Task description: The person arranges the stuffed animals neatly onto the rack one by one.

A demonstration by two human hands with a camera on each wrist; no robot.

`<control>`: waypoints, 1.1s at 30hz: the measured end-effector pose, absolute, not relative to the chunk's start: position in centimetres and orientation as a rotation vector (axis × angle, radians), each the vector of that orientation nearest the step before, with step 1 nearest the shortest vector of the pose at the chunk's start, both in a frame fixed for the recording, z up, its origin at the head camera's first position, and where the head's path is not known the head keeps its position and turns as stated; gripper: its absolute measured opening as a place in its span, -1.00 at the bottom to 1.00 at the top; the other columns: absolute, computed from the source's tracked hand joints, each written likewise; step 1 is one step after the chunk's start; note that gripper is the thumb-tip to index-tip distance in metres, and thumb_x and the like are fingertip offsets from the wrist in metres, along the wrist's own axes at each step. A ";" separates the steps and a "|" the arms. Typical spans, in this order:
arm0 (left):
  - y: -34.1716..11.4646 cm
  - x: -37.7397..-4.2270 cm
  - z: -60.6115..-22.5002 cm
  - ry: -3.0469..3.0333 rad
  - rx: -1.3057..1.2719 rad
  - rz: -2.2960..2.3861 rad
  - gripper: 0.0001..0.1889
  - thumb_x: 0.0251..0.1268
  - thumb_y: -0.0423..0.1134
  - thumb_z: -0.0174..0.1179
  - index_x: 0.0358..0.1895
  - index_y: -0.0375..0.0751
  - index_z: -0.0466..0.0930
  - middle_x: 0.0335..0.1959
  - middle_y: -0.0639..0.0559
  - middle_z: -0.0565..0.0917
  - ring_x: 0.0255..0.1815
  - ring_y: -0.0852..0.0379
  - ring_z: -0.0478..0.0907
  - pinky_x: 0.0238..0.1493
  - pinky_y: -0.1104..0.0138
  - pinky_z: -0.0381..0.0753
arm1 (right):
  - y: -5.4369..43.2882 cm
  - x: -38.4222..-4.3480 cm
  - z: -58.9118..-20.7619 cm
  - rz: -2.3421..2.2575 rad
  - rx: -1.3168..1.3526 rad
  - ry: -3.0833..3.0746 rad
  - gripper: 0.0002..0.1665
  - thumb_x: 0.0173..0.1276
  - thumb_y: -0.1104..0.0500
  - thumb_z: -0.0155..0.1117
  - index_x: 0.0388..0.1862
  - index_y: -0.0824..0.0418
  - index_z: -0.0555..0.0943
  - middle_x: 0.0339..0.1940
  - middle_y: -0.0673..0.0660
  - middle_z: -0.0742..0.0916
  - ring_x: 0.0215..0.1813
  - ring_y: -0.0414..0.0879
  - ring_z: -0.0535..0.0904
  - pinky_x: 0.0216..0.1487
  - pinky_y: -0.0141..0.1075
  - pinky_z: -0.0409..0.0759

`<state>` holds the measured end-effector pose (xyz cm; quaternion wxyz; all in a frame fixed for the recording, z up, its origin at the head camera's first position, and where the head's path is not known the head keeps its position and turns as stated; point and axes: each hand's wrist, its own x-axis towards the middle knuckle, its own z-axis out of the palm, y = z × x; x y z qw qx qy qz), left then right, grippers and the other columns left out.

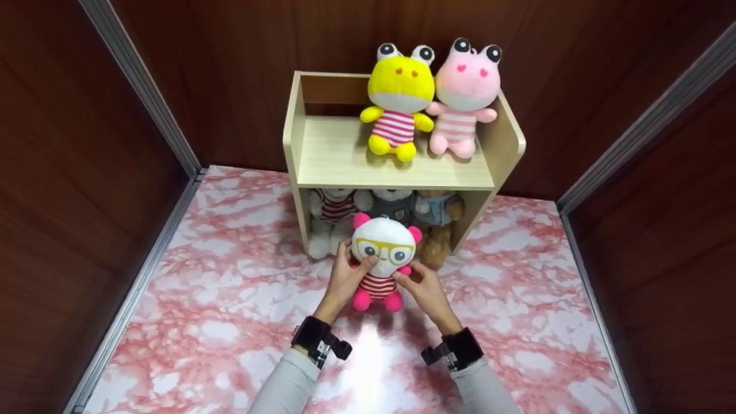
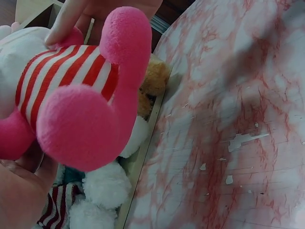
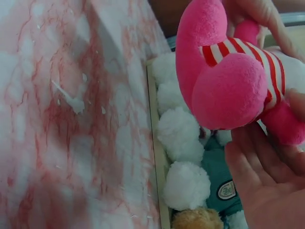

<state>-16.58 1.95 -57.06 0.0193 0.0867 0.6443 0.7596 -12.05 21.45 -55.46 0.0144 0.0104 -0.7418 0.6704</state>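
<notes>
A plush bear (image 1: 382,227) with a white head, pink ears, yellow glasses and a red-striped body is held upright in front of the shelf. My left hand (image 1: 344,283) grips it by the side of the head, thumb across the face. On the other side my right hand (image 1: 430,294) pinches it around its small pink arm. The bear's round pink feet (image 2: 78,126) hang toward the camera in the left wrist view. In the right wrist view, the fingers of my right hand (image 3: 269,186) extend behind the striped body.
A pale wooden shelf (image 1: 339,167) stands against the back wall. Up top sit a yellow plush frog (image 1: 399,86) and a pink plush frog (image 1: 468,86). Several furry plush toys, including a brown bear (image 1: 437,241), fill the lower compartment. The floor (image 1: 230,287) is pink-and-white marbled.
</notes>
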 end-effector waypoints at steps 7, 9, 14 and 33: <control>1.8 -16.1 -57.5 2.055 0.296 2.285 -0.22 0.39 -0.25 0.37 0.55 -0.32 0.16 0.30 -0.32 0.55 0.27 -0.16 0.50 0.35 0.06 0.46 | 21.1 -11.8 -53.4 2.094 0.004 -2.267 -0.90 0.41 0.43 0.32 -0.19 0.52 0.61 -0.32 0.09 0.68 -0.19 -0.18 0.67 -0.03 -0.34 0.70; 1.7 -15.8 -57.6 2.089 0.307 2.243 -0.15 0.33 -0.16 0.44 0.56 -0.30 0.15 0.34 -0.31 0.51 0.32 -0.17 0.48 0.40 0.03 0.41 | 21.2 -11.9 -53.2 2.088 -0.025 -2.248 -0.90 0.42 0.43 0.32 -0.19 0.52 0.61 -0.33 0.08 0.68 -0.21 -0.20 0.66 -0.04 -0.36 0.69; 1.7 -15.0 -58.2 2.171 0.312 2.142 -0.09 0.14 -0.06 0.57 0.48 -0.27 0.25 0.32 -0.25 0.53 0.33 -0.12 0.51 0.41 0.06 0.44 | 21.5 -12.2 -53.5 2.031 -0.059 -2.240 -0.88 0.40 0.42 0.33 -0.16 0.51 0.62 -0.32 0.06 0.68 -0.23 -0.22 0.61 -0.10 -0.42 0.62; 0.7 -15.2 -54.0 2.356 0.337 2.326 -0.32 0.20 -0.35 0.50 0.33 -0.39 0.37 0.14 -0.31 0.66 0.13 -0.20 0.65 0.16 0.11 0.67 | 22.6 -13.2 -54.7 2.232 0.230 -1.957 -0.53 0.49 0.31 0.32 0.29 0.48 0.51 0.17 0.30 0.70 0.20 0.09 0.65 0.24 -0.20 0.62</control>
